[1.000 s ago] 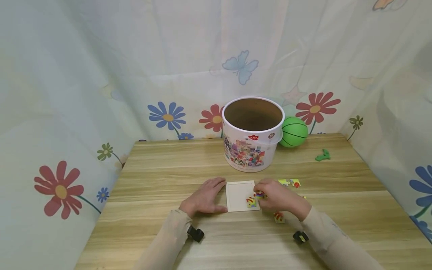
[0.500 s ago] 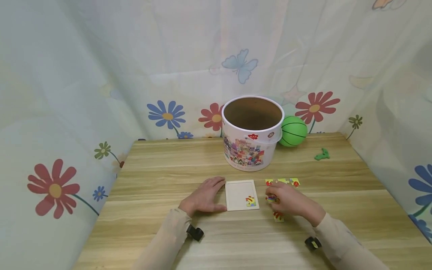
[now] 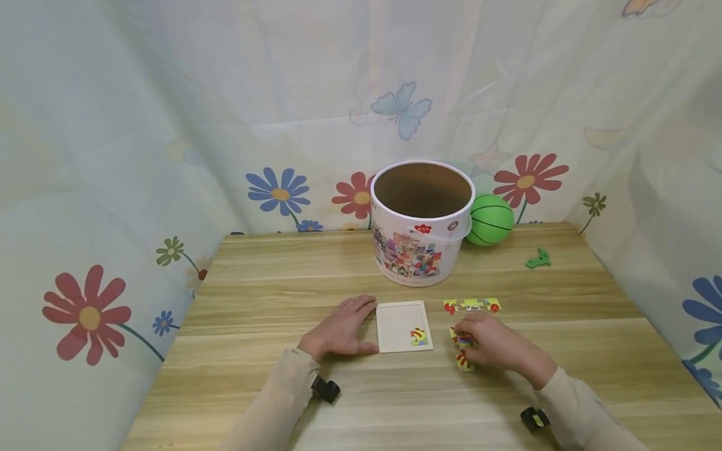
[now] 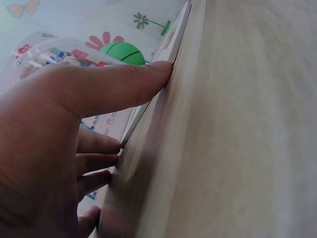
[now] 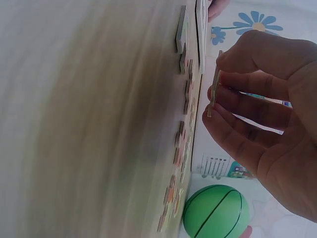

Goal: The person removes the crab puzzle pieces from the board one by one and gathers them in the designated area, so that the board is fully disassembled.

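Note:
A pale square puzzle tray [image 3: 393,322] lies flat on the table, one puzzle piece [image 3: 418,337] set in its lower right corner. My left hand [image 3: 341,329] rests along the tray's left side, thumb at the near corner and fingertips at the far one, fingers fairly straight. Right of the tray, my right hand [image 3: 502,346] pinches a thin puzzle piece [image 5: 215,89] between thumb and fingers, and the right wrist view shows it raised above the table. Below that hand a red and yellow piece [image 3: 465,362] lies on the wood, with others partly hidden by the fingers.
Behind the tray stands a large white bucket [image 3: 417,250] printed with a colourful picture. A green ball [image 3: 489,219] sits against its right side. Further right lies a small green object [image 3: 538,259]. Several yellow and red pieces [image 3: 472,304] form a row beyond my right hand.
My right hand has moved from the tray's right edge rightward and toward me, still holding the puzzle piece, uncovering the row of pieces. My left hand has stayed at the tray.

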`<state>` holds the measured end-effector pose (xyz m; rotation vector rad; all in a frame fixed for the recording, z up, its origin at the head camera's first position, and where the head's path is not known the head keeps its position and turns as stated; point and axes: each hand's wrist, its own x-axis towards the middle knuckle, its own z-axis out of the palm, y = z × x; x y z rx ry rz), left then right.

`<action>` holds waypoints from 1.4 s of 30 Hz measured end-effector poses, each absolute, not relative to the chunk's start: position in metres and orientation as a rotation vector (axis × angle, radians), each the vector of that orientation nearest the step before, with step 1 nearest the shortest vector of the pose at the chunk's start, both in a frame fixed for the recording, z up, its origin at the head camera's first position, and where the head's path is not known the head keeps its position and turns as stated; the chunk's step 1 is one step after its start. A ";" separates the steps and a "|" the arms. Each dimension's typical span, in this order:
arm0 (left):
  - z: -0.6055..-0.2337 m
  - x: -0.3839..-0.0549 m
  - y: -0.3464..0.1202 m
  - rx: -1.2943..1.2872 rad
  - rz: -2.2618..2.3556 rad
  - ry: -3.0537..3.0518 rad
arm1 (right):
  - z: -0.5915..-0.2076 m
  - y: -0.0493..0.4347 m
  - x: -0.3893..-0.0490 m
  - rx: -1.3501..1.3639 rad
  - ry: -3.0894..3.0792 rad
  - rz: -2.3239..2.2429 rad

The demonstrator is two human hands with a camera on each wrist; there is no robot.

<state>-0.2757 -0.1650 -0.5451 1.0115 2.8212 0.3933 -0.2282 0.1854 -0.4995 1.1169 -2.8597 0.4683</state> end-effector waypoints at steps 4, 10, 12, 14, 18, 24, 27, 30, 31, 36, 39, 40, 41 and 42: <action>-0.545 -0.277 -0.164 1.018 0.387 2.817 | -0.500 0.192 -0.224 1.087 -2.885 0.472; -0.545 -0.276 -0.164 1.016 0.394 2.819 | -0.502 0.202 -0.217 1.011 -2.943 0.465; -0.545 -0.275 -0.164 1.021 0.395 2.823 | -0.503 0.204 -0.216 1.004 -2.946 0.460; -0.545 -0.274 -0.165 1.025 0.399 2.825 | -0.503 0.206 -0.214 1.010 -2.948 0.456; -0.548 -0.274 -0.165 1.031 0.395 2.830 | -0.504 0.209 -0.211 1.018 -2.937 0.452; -0.546 -0.275 -0.164 1.026 0.374 2.829 | -0.506 0.212 -0.209 1.026 -2.911 0.450; -0.544 -0.275 -0.165 1.029 0.377 2.827 | -0.507 0.213 -0.208 1.025 -2.919 0.458; -0.544 -0.275 -0.165 1.031 0.374 2.823 | -0.507 0.215 -0.208 1.021 -2.924 0.457; -0.544 -0.275 -0.165 1.032 0.374 2.822 | -0.507 0.215 -0.208 1.028 -2.918 0.462; -0.544 -0.276 -0.166 1.031 0.375 2.828 | -0.508 0.218 -0.207 1.042 -2.897 0.474; -0.545 -0.276 -0.166 1.030 0.378 2.830 | -0.507 0.219 -0.207 1.039 -2.912 0.484; -0.545 -0.276 -0.166 1.029 0.376 2.829 | -0.507 0.219 -0.206 1.042 -2.916 0.490; -0.546 -0.276 -0.166 1.029 0.374 2.828 | -0.507 0.219 -0.206 1.043 -2.923 0.494; -0.546 -0.276 -0.165 1.031 0.376 2.827 | -0.507 0.220 -0.206 1.042 -2.930 0.499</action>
